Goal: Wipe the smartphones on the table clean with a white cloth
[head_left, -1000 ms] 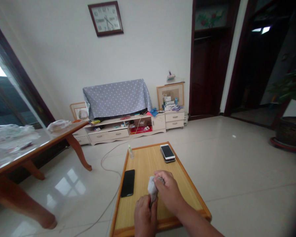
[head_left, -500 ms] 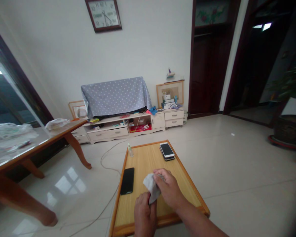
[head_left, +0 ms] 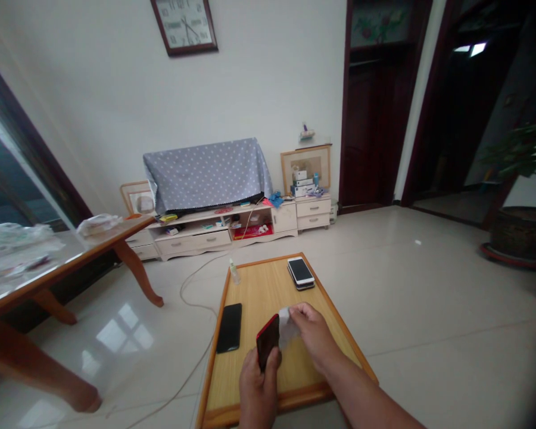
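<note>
My left hand grips a dark smartphone with a red edge, tilted upright above the near part of a small wooden table. Just right of the phone, my right hand pinches a whitish wipe, which hangs behind the phone's right edge. Whether the wipe touches the phone's back cannot be made out. A black smartphone lies flat at the table's left side. Farther back on the right, a white smartphone tops a small stack of phones.
A small clear spray bottle stands at the table's far left corner. A cable runs over the floor on the left, near a larger table with plastic bags. A low white cabinet lines the wall.
The wipe has come off the phone's front and moved right with my right hand. The phone, covered before, now shows its dark face and red edge.
</note>
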The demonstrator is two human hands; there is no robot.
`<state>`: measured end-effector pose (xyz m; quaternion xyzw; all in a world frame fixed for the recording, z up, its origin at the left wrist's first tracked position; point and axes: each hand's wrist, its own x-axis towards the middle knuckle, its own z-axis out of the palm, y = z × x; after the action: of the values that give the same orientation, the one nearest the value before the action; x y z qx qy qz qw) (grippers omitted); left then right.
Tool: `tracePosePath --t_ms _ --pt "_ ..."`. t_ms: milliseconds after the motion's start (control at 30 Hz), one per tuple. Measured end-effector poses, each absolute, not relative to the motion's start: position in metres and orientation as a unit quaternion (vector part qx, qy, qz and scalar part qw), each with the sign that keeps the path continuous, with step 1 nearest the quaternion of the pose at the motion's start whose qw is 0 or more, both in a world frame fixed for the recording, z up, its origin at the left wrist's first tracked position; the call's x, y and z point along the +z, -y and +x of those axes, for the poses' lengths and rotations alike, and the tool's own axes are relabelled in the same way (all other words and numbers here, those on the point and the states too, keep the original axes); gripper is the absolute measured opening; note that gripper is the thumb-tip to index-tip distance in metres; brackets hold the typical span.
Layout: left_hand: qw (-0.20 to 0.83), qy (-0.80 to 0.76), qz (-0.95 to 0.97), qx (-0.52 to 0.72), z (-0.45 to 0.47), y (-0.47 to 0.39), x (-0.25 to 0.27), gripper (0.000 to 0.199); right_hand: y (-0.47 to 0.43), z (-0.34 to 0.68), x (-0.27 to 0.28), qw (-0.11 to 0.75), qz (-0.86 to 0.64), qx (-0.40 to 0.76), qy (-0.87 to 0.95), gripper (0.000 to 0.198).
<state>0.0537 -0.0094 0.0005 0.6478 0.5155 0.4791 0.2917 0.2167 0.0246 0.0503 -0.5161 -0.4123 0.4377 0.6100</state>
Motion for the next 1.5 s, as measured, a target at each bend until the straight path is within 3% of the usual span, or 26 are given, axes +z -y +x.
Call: tracePosePath --t_ms 233,433,733,967,1100,1267,1367,1500 --pt "0.404 -0.486 0.599 0.492 0.062 0.012 0.009 0.043 -0.006 0.197 0.064 0.613 -0.413 0.503 0.449 0.046" --pt "0.379 -0.539 0.551 0.511 0.052 0.006 0.015 0.052 -0.002 0.190 0.053 0.539 -0.394 0.486 0.563 0.042" --pt "0.414 -0.520 0.542 0.515 0.049 -0.001 0.009 0.054 -0.009 0.193 0.037 0.512 -0.450 0.532 0.502 0.025" --pt "0.333 -0.539 0.551 0.543 0.030 -0.007 0.008 0.071 -0.009 0.226 0.057 0.417 -0.490 0.361 0.675 0.013" --pt "0.329 -0.550 0.595 0.484 0.019 -0.010 0.008 0.063 -0.008 0.235 0.057 0.349 -0.488 0.241 0.763 0.014" --pt "0.395 -0.529 0.625 0.417 0.011 -0.015 0.007 0.051 -0.006 0.233 0.057 0.304 -0.488 0.202 0.793 0.017" --pt "0.398 -0.513 0.662 0.374 0.007 -0.016 0.006 0.037 -0.008 0.232 0.056 0.312 -0.487 0.212 0.788 0.016" --pt "0.373 -0.509 0.679 0.374 0.007 -0.012 0.007 0.035 -0.017 0.241 0.053 0.364 -0.453 0.243 0.777 0.016"
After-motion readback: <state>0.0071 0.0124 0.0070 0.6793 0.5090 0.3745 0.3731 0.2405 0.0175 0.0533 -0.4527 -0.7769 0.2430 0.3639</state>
